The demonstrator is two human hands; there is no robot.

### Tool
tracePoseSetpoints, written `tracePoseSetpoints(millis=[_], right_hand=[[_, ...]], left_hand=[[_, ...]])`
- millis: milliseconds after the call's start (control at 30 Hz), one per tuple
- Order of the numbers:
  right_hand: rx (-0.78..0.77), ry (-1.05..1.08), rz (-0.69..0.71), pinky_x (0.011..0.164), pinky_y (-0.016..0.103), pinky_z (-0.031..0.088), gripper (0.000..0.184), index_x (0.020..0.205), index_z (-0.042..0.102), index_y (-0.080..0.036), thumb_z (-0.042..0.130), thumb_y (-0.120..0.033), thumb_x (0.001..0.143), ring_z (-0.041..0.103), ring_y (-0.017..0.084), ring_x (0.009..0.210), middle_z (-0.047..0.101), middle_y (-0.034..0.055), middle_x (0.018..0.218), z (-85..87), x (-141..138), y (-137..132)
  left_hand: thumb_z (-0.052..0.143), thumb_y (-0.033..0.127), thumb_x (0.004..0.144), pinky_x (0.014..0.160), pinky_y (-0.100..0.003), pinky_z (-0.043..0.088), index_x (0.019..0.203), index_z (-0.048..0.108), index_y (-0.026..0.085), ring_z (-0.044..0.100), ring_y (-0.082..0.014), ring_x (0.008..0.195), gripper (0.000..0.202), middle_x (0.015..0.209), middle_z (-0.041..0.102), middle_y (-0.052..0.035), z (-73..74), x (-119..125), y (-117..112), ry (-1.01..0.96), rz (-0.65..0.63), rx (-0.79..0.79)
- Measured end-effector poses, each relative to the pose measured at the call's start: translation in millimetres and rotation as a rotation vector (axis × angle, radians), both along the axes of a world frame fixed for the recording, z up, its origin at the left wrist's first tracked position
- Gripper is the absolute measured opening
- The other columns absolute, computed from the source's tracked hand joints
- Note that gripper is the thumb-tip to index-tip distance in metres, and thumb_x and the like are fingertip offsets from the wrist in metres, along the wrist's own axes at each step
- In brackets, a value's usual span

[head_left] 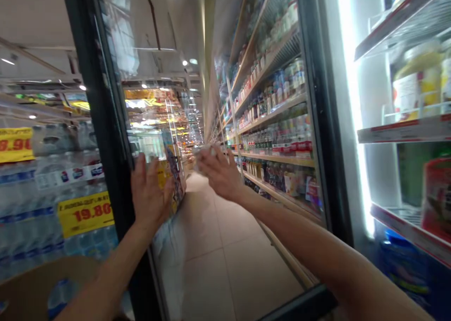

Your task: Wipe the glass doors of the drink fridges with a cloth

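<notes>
A glass cooler door (pixel 218 246) with a black frame (pixel 105 123) stands swung open in front of me. My left hand (pixel 151 189) rests at the glass beside the frame's left bar, its fingers spread upward. Nothing shows in its grip. Further right, my right hand (pixel 221 173) reaches to the middle of the pane with fingers stretched out and slightly blurred. A pale patch shows at its fingertips; whether it is a cloth or a reflection I cannot make out. Shelves of drinks and a tiled aisle appear in the glass.
On the right is the lit cooler interior, with bottles (pixel 408 86) on wire shelves and a red package (pixel 439 194). Stacked packs of bottled water (pixel 28 217) stand left, with yellow price signs (pixel 86 214). A cardboard piece (pixel 28 283) lies low at the left.
</notes>
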State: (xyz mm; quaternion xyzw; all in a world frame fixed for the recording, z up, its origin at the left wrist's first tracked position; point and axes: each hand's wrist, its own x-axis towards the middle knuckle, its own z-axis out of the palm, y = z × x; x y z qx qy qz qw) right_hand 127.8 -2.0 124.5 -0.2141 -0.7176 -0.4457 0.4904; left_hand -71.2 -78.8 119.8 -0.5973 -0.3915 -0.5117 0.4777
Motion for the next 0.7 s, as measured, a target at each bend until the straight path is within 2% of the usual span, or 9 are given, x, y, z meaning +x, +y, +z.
tracePoseSetpoints(millis=[67,100,167,267,333,500,533,667,700], right_hand=[[0.055,-0.178,-0.001,0.115,0.05,0.008,0.049,0.133,0.044,-0.031,0.048,-0.023,0.085,0.016,0.022,0.141,0.037,-0.0023,0.148,-11.4,19.8,5.7],[0.042,-0.142,-0.023,0.115,0.049,0.008,0.049,0.132,0.045,-0.033,0.048,-0.022,0.085,0.018,0.022,0.141,0.038,-0.0026,0.147,-14.3,35.7,10.8],[-0.05,0.187,-0.095,0.113,0.051,0.013,0.045,0.131,0.047,-0.031,0.044,-0.023,0.087,0.022,0.024,0.139,0.039,0.0008,0.146,-11.6,74.6,23.5],[-0.188,0.751,-0.176,0.106,0.058,0.024,0.045,0.134,0.046,-0.018,0.033,-0.026,0.092,0.028,0.034,0.136,0.034,0.0142,0.147,0.1,118.5,37.2],[-0.18,0.815,-0.179,0.104,0.059,0.027,0.047,0.135,0.045,-0.016,0.032,-0.027,0.092,0.027,0.036,0.136,0.033,0.0164,0.147,-1.0,121.7,38.0],[-0.029,0.159,-0.1,0.112,0.05,0.02,0.043,0.128,0.052,-0.032,0.045,-0.024,0.086,0.025,0.026,0.138,0.045,0.0015,0.142,-12.0,104.5,32.4],[-0.058,0.2,-0.118,0.112,0.051,0.02,0.044,0.128,0.052,-0.032,0.044,-0.023,0.086,0.026,0.025,0.138,0.044,0.001,0.142,-6.3,109.9,33.5],[-0.273,0.884,-0.243,0.105,0.057,0.028,0.048,0.135,0.045,-0.02,0.033,-0.021,0.089,0.028,0.032,0.137,0.033,0.0107,0.148,33.0,133.3,37.9],[-0.288,0.919,-0.247,0.105,0.057,0.028,0.048,0.136,0.044,-0.018,0.032,-0.021,0.089,0.026,0.033,0.137,0.031,0.0116,0.149,38.8,129.1,36.8]], left_hand=[[0.043,0.037,0.089,0.112,-0.051,0.022,0.136,0.038,0.012,0.021,-0.0302,0.139,0.054,0.15,0.023,-0.019,9.8,15.8,8.0,0.036,0.015,-0.006],[0.042,0.038,0.089,0.111,-0.053,0.021,0.136,0.039,0.012,0.021,-0.0312,0.139,0.054,0.15,0.024,-0.0199,14.2,23.7,12.1,0.036,0.027,-0.015],[0.041,0.04,0.09,0.111,-0.057,0.015,0.137,0.038,0.014,0.019,-0.032,0.14,0.054,0.149,0.026,-0.0181,20.4,37.0,18.5,0.005,0.061,-0.031],[0.043,0.042,0.088,0.112,-0.058,0.006,0.14,0.034,0.02,0.015,-0.0312,0.141,0.057,0.149,0.03,-0.0126,21.6,47.6,21.0,-0.005,0.102,-0.02],[0.044,0.042,0.088,0.113,-0.056,0.006,0.142,0.032,0.021,0.014,-0.0304,0.141,0.059,0.149,0.03,-0.0111,19.3,49.5,19.1,0.006,0.116,0.0],[0.039,0.041,0.09,0.113,-0.055,0.008,0.141,0.034,0.018,0.015,-0.0299,0.141,0.056,0.148,0.032,-0.0131,16.9,49.0,14.9,0.01,0.175,0.012],[0.038,0.04,0.09,0.113,-0.054,0.008,0.14,0.034,0.017,0.015,-0.0299,0.141,0.055,0.148,0.032,-0.0134,17.1,49.1,15.2,0.009,0.188,0.012],[0.039,0.038,0.09,0.113,-0.055,0.01,0.141,0.032,0.017,0.016,-0.0297,0.141,0.056,0.147,0.033,-0.014,17.9,48.9,18.6,0.021,0.207,0.028],[0.039,0.038,0.09,0.113,-0.055,0.011,0.142,0.031,0.017,0.016,-0.0297,0.141,0.056,0.147,0.033,-0.0141,18.0,48.5,19.6,0.024,0.206,0.034]])
